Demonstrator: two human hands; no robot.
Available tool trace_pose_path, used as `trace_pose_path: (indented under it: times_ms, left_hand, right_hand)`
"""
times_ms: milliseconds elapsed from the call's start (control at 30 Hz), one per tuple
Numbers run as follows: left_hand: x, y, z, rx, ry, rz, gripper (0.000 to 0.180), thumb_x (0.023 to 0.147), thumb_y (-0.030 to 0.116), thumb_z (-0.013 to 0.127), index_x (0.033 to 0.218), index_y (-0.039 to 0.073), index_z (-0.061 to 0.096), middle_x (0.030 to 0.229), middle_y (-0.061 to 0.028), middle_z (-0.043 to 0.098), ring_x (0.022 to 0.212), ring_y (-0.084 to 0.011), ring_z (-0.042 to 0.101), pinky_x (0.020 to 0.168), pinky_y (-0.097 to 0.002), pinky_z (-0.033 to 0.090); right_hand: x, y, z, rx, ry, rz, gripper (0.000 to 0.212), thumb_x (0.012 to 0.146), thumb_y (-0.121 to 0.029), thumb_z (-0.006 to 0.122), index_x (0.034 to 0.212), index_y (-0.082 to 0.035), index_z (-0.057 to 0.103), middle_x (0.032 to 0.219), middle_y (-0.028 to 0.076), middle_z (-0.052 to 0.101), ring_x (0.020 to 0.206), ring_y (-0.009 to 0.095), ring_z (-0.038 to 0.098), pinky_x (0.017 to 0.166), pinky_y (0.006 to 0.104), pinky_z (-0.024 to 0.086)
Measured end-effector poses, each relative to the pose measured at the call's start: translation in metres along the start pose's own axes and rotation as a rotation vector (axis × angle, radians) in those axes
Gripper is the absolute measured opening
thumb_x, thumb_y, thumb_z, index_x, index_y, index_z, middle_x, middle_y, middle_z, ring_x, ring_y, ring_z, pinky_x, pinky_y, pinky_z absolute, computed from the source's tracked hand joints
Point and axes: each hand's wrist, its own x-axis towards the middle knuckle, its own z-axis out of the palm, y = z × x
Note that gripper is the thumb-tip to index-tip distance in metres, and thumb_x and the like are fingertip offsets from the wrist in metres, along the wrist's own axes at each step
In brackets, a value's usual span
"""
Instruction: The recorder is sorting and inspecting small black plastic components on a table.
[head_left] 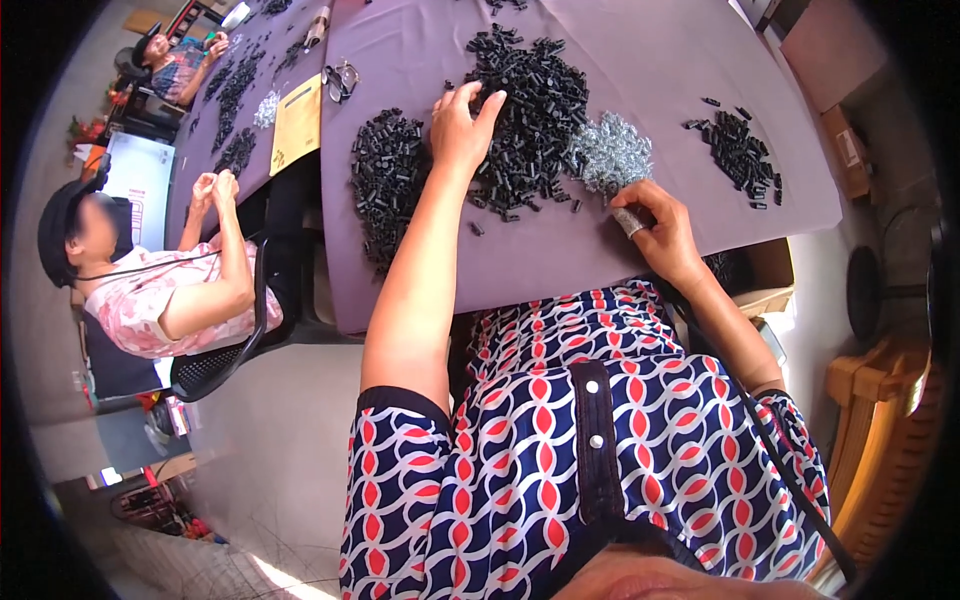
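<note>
My left hand [464, 126] reaches to the left edge of a large heap of small black cylindrical pieces [535, 110], its thumb and fingers apart. Nothing shows in its grasp. Beside that forearm lies a second heap of black pieces [385, 175], partly covered by the arm. My right hand [655, 228] is at the near side of a pile of small shiny silvery parts [612, 152], fingers curled in a pinch. A greyish wrap [628, 221] covers one of its digits. Whatever those fingertips hold is hidden from view.
Further right on the purple-grey tablecloth [740, 245] is a smaller group of black pieces [740, 155]. Eyeglasses [341, 80] and a yellow envelope [297, 125] lie to the left. One co-worker [200, 290] sits at left, another person [180, 70] farther back. A cardboard box [765, 270] stands below the table edge.
</note>
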Motion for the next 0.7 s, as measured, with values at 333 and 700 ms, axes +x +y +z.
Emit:
trace_pose_path:
  times_ms: [333,700]
  left_hand:
    - [-0.053,0.026,-0.017,-0.18,-0.046,0.037,0.035,0.094,0.038,0.066,0.098,0.004,0.073,0.101,-0.0137,0.07,0.104,-0.0329,0.061,0.094,-0.0411,0.046]
    - [-0.105,0.041,-0.037,-0.311,0.012,0.052,0.037,0.097,0.033,0.064,0.116,0.001,0.067,0.121,-0.0157,0.065,0.118,-0.0311,0.059,0.103,-0.04,0.043]
  right_hand:
    - [0.001,-0.001,-0.002,-0.008,-0.009,-0.014,0.035,0.073,0.017,0.055,0.101,-0.001,0.064,0.098,0.007,0.062,0.084,0.015,0.061,0.076,0.0265,0.049]
    - [0.001,0.0,-0.002,-0.001,-0.008,-0.029,0.035,0.073,0.017,0.055,0.102,0.0,0.064,0.099,0.007,0.062,0.085,0.016,0.062,0.075,0.0255,0.048]
